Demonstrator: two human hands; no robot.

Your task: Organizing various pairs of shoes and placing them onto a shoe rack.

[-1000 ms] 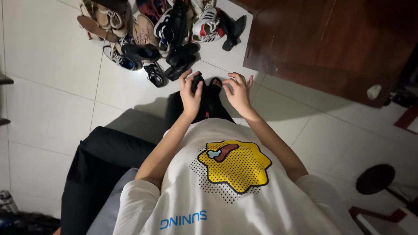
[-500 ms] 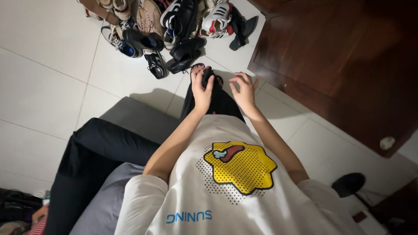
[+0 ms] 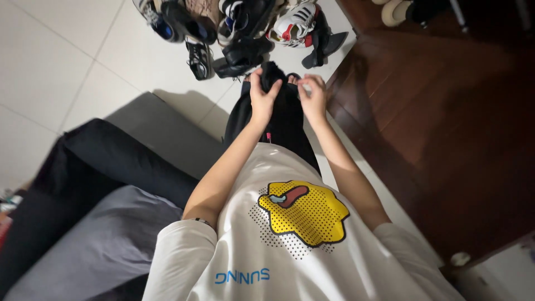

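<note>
My left hand (image 3: 259, 97) is closed on a small black piece of cloth, likely a sock (image 3: 272, 71), held just above my foot at the end of my black-trousered leg (image 3: 281, 120). My right hand (image 3: 314, 96) pinches the same cloth's edge from the right side. Both hands are close together, nearly touching. My foot is mostly hidden behind the cloth and fingers. I am seated and wear a white T-shirt (image 3: 290, 245) with a yellow print.
A heap of several shoes (image 3: 234, 28) lies on the white tiled floor (image 3: 83, 50) just beyond my hands. Dark wooden furniture (image 3: 446, 111) fills the right side. A grey cushion (image 3: 95, 245) and my other black-clad leg (image 3: 106, 161) are at left.
The view has swung and my hands have reached farther out to my foot. My right hand, held open beside the cloth before, has closed on it alongside the left.
</note>
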